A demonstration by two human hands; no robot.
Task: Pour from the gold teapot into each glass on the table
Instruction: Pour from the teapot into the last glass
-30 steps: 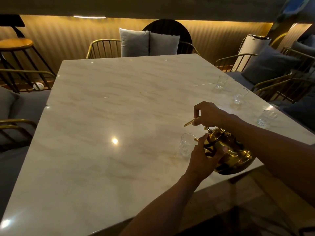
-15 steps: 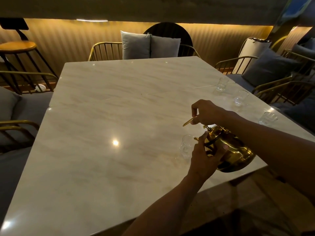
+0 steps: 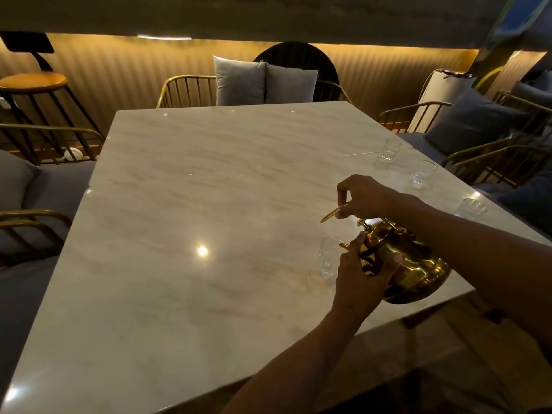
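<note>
The left hand [image 3: 360, 273] gripped the gold teapot [image 3: 409, 264], tilted spout-first toward the nearest glass [image 3: 328, 258] at the marble desk [image 3: 209, 204] edge; the right hand [image 3: 366, 197] clasped its handle [image 3: 331, 215].

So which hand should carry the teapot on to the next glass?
Right. The right hand holds the handle above the gold teapot on the side of the remaining glasses; the left hand only steadies its body.

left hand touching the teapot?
Touching. The head view shows the left hand wrapped against the tilted teapot, thumb and fingers pressed on its gold body beside the spout.
</note>
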